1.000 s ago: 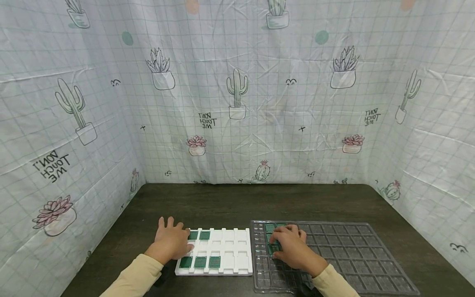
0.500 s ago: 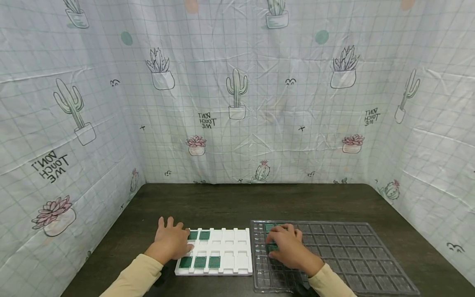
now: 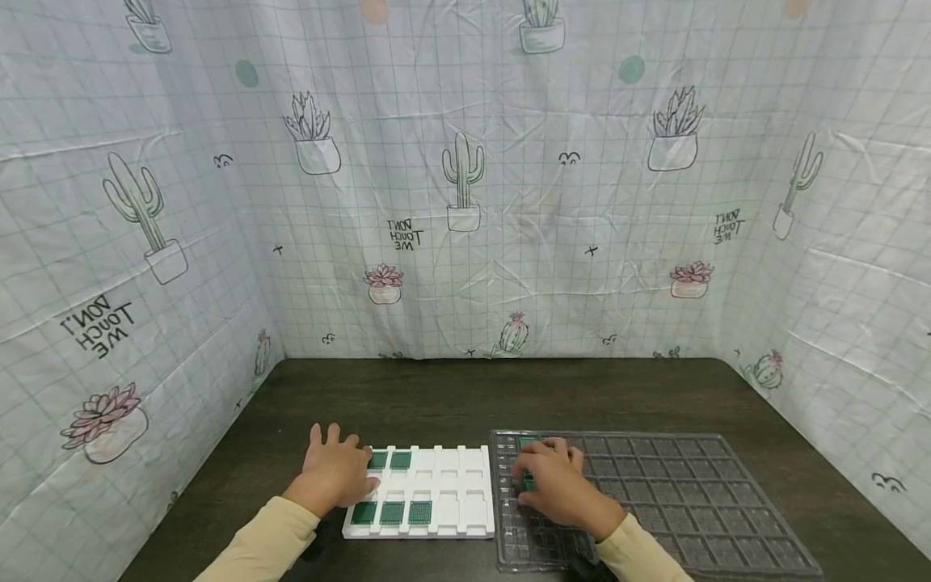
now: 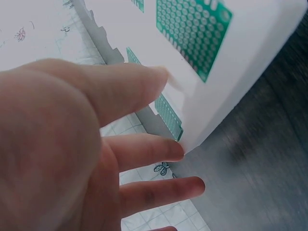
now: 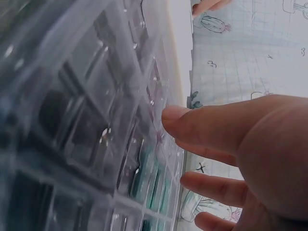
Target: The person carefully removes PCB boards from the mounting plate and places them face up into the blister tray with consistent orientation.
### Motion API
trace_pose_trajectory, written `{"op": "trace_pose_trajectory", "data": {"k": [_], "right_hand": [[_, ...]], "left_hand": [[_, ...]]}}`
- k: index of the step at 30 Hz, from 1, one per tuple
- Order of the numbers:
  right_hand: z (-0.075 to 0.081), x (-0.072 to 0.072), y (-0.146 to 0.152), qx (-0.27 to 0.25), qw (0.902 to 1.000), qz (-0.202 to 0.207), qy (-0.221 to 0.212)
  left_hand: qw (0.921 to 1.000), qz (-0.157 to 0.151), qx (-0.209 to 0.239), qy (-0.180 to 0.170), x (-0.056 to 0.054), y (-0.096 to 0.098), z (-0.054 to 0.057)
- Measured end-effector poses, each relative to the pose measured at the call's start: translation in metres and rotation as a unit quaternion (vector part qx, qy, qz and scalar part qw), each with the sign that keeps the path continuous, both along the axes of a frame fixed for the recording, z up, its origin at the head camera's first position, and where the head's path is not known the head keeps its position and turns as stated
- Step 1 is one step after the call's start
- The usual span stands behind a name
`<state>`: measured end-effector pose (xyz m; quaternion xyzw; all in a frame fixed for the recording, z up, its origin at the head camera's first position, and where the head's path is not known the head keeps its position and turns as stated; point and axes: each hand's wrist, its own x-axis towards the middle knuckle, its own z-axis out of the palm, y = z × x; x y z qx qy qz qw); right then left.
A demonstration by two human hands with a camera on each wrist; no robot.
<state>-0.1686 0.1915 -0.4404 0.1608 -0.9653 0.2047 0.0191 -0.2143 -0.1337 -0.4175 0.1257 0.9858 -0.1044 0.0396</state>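
Note:
A white tray (image 3: 464, 533) with moulded slots holds several green perforated circuit boards, among them a front-row one (image 3: 419, 512) and a back-row one (image 3: 400, 461). My left hand (image 3: 334, 475) rests at its left end, fingers spread; in the left wrist view the thumb lies over the tray near a board (image 4: 192, 38). My right hand (image 3: 558, 485) is over the left columns of a clear plastic tray (image 3: 669, 501), thumb and fingers bent down toward its cells. Green boards (image 5: 151, 180) sit in cells below its fingers in the right wrist view. No board shows between its fingertips.
Both trays lie side by side on a dark wooden table (image 3: 436, 404). A pale curtain (image 3: 538, 242) printed with cacti encloses the back and sides. Many cells of the clear tray, to the right of the right hand, hold no boards.
My right hand has shifted slightly left over the clear tray, toward its left edge. My left hand and the white tray have stayed in place.

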Motion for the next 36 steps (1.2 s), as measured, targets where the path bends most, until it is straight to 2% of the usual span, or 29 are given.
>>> {"op": "trace_pose_trajectory", "data": {"k": [18, 36], "right_hand": [[0.000, 0.000, -0.019, -0.004, 0.9992, 0.031, 0.024], [0.004, -0.002, -0.029, 0.013, 0.9995, 0.029, 0.002]], "left_hand": [[1.0000, 0.000, 0.006, -0.001, 0.000, -0.001, 0.000], [1.0000, -0.002, 0.006, -0.006, -0.002, -0.002, -0.002]]}}
